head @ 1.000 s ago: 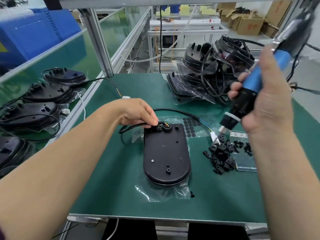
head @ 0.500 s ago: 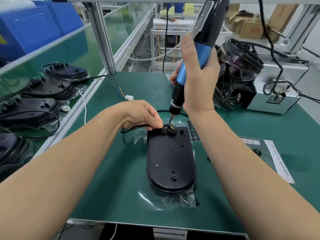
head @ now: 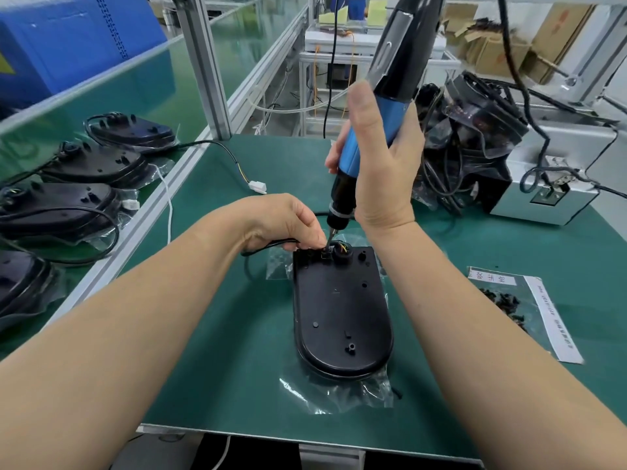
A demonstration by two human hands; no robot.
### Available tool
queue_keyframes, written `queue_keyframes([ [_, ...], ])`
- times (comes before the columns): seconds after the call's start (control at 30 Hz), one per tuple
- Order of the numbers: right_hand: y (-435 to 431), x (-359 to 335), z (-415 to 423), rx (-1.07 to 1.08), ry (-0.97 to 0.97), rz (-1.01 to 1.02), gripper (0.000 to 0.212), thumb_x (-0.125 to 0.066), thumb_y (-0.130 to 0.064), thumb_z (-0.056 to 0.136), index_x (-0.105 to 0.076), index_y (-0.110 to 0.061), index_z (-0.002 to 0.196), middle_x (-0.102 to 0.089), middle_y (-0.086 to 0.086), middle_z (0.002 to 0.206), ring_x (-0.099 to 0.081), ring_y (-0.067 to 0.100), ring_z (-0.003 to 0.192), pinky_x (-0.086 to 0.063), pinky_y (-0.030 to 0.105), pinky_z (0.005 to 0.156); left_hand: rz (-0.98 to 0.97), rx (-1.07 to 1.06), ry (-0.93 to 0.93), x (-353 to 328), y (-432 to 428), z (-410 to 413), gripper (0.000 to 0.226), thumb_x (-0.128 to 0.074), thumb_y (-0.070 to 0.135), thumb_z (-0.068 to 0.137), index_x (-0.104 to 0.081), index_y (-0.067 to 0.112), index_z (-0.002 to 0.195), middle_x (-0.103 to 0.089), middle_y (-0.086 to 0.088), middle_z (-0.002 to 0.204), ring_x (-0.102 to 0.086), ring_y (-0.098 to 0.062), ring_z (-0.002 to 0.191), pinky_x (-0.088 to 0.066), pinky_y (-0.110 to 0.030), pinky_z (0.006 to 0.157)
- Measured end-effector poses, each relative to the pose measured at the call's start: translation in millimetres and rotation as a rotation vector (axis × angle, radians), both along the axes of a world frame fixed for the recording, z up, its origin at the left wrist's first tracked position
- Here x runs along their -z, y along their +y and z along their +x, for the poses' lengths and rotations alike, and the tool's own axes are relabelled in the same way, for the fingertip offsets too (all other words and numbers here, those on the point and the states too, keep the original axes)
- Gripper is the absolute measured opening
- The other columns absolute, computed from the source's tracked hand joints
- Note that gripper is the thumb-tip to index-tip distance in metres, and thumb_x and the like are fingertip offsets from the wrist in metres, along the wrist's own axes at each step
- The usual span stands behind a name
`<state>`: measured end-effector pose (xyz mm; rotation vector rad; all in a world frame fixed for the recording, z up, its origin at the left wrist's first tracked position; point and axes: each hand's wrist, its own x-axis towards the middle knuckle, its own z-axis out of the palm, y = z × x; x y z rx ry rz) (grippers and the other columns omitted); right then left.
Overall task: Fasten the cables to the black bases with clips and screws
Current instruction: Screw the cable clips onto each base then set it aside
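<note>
now: black base (head: 342, 317) lies flat on the green desk (head: 220, 351), on a clear plastic bag (head: 339, 395), with its square end away from the person. left hand (head: 288, 225) pinches the black cable (head: 268, 246) at the far-left corner of the base, fingertips right beside the clip (head: 325, 255). right hand (head: 383, 164) is wrapped round the blue electric screwdriver (head: 353, 154), held nearly upright, with the bit (head: 330, 236) down at the clip. cannot tell whether it is seated in a screw head.

risks, as judged:
- driver leans slightly, so the bit could cam out and skid onto the left fingertips or score the base.
- if the pinch slackens, the cable could creep out from under the clip.
- coloured wires (head: 343, 247) just beside the clip could get nipped.

spare clips (head: 502, 303) lie at the right.
</note>
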<state>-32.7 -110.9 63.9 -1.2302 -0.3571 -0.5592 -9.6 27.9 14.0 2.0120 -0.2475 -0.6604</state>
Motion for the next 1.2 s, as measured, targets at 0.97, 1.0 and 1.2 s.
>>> queue_keyframes([
  [0.97, -3, 8, -6, 0.037, -0.082, 0.050, 0.034, -0.064, -0.036, 0.086, -0.048, -0.007, 0.091, -0.051, 0.008, 0.061, -0.052, 0.030, 0.043, -0.044, 0.036, 0.050, -0.008, -0.027, 0.025, 7, 1, 3, 0.012, -0.074, 0.002, 0.078, -0.070, 0.009, 0.070, -0.063, -0.002, 0.065, -0.048, -0.007, 0.053, -0.034, -0.016, 0.043],
  [1.0, -3, 7, -5, 0.036, -0.080, 0.051, 0.034, -0.064, -0.036, 0.086, -0.048, -0.007, 0.091, -0.051, 0.008, 0.061, -0.052, 0.030, 0.043, -0.044, 0.035, 0.051, -0.006, -0.028, 0.026, 7, 1, 3, 0.013, -0.074, 0.001, 0.078, -0.070, 0.010, 0.069, -0.063, -0.002, 0.065, -0.048, -0.007, 0.053, -0.034, -0.016, 0.043],
  [1.2, -5, 7, -4, 0.027, -0.058, 0.108, 0.039, -0.063, -0.038, 0.086, -0.049, -0.003, 0.095, -0.052, 0.010, 0.063, -0.051, 0.029, 0.043, -0.043, 0.031, 0.049, -0.006, -0.033, 0.038, 6, 1, 2, 0.017, -0.071, -0.001, 0.079, -0.069, 0.010, 0.067, -0.065, 0.004, 0.061, -0.049, -0.006, 0.052, -0.034, -0.015, 0.043],
])
